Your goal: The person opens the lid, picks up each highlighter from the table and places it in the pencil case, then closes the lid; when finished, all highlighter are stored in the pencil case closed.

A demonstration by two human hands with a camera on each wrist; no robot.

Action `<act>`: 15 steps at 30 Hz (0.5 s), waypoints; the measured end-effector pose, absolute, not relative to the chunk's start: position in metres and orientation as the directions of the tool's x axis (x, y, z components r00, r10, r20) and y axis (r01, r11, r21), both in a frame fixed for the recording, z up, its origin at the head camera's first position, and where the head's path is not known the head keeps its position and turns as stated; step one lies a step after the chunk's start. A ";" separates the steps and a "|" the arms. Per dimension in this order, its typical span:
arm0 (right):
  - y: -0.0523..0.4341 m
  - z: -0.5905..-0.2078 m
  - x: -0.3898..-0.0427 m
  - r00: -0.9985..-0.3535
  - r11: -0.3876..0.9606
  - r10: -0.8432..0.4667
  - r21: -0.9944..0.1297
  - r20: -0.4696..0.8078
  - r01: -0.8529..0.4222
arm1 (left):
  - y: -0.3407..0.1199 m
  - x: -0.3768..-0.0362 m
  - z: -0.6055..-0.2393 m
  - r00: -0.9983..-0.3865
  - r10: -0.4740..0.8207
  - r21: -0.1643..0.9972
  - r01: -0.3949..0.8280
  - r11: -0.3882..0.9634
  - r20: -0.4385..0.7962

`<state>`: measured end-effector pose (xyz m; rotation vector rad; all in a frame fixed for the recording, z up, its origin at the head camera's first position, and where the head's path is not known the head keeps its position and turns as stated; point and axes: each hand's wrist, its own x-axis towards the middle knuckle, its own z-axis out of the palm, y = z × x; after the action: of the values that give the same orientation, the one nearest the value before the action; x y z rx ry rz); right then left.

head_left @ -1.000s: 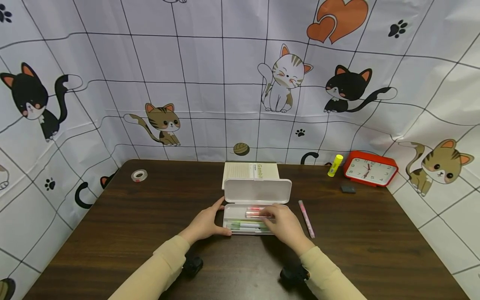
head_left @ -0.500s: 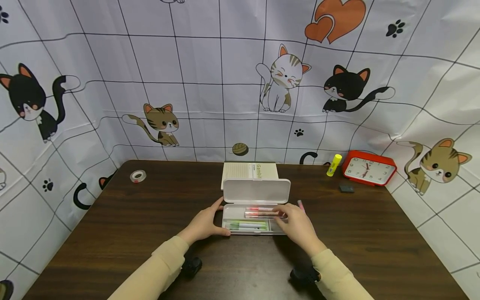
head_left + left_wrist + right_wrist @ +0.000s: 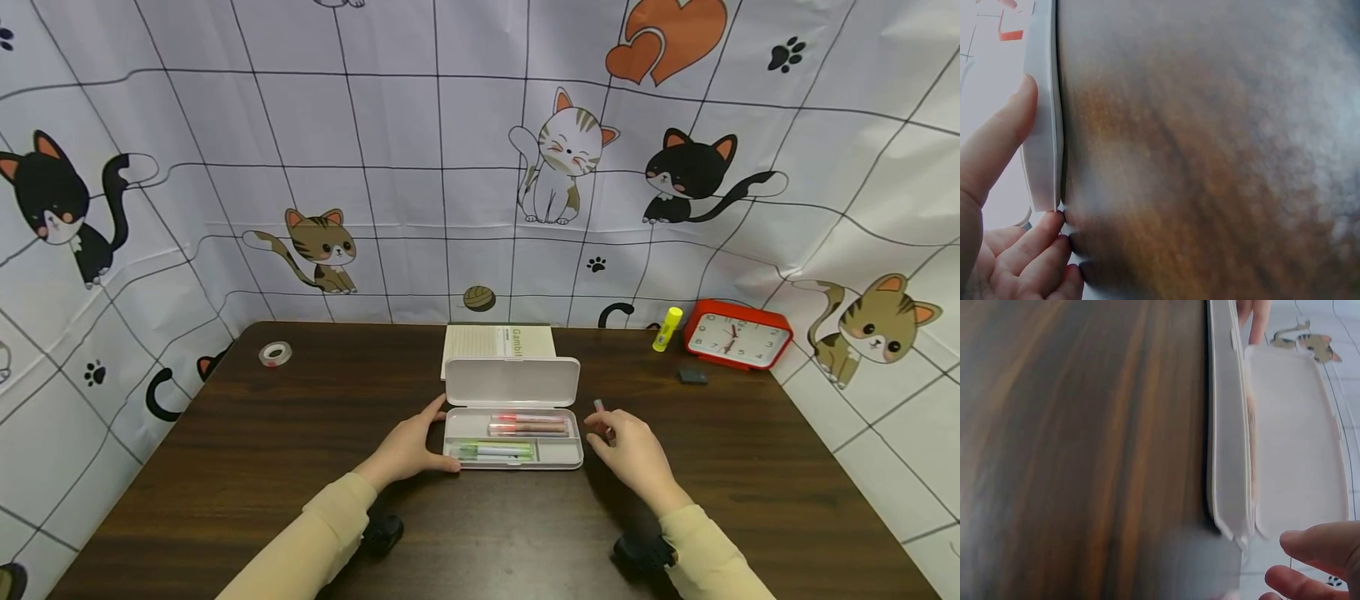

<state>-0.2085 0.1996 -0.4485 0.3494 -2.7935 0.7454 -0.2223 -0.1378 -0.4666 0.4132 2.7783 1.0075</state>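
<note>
In the head view, the left hand (image 3: 408, 446) braces the left end of the open pencil case (image 3: 513, 439) at mid-surface with fingers straight and clamped on nothing, while the right hand (image 3: 630, 450) hovers, loosely spread and empty, over the pink pen (image 3: 598, 406) just right of the case; a careless reach risks rolling the pen away. The left wrist view shows thumb and fingertips merely touching the case edge, so a knock may shift it. The right wrist view shows relaxed fingers (image 3: 1319, 545) near the raised lid (image 3: 1294, 437), which a bump may close.
</note>
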 end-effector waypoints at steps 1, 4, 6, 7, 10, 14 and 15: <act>0.203 -0.449 -0.209 -0.946 0.843 -0.166 -0.457 0.280 -0.283 | -0.138 -0.222 -0.466 -0.950 0.309 0.646 0.202 0.736 -0.055; 0.212 -0.449 -0.208 -0.948 0.844 -0.154 -0.461 0.277 -0.272 | -0.137 -0.222 -0.466 -0.951 0.304 0.647 0.198 0.737 -0.055; 0.217 -0.450 -0.208 -0.952 0.848 -0.145 -0.462 0.271 -0.260 | -0.137 -0.222 -0.466 -0.952 0.300 0.645 0.195 0.738 -0.055; 0.219 -0.450 -0.208 -0.954 0.848 -0.141 -0.465 0.265 -0.255 | -0.137 -0.222 -0.466 -0.952 0.299 0.644 0.194 0.740 -0.056; 0.224 -0.449 -0.208 -0.962 0.850 -0.134 -0.471 0.237 -0.234 | -0.137 -0.222 -0.467 -0.953 0.299 0.640 0.197 0.742 -0.053; 0.228 -0.449 -0.208 -0.974 0.858 -0.123 -0.473 0.192 -0.201 | -0.136 -0.222 -0.467 -0.952 0.301 0.639 0.203 0.742 -0.047; 0.229 -0.449 -0.208 -0.976 0.859 -0.120 -0.474 0.184 -0.195 | -0.136 -0.222 -0.467 -0.953 0.301 0.638 0.204 0.742 -0.045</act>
<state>-0.2083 0.2288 -0.4493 0.2455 -2.8854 0.7582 -0.2224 -0.1362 -0.4672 0.4075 2.7955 0.9985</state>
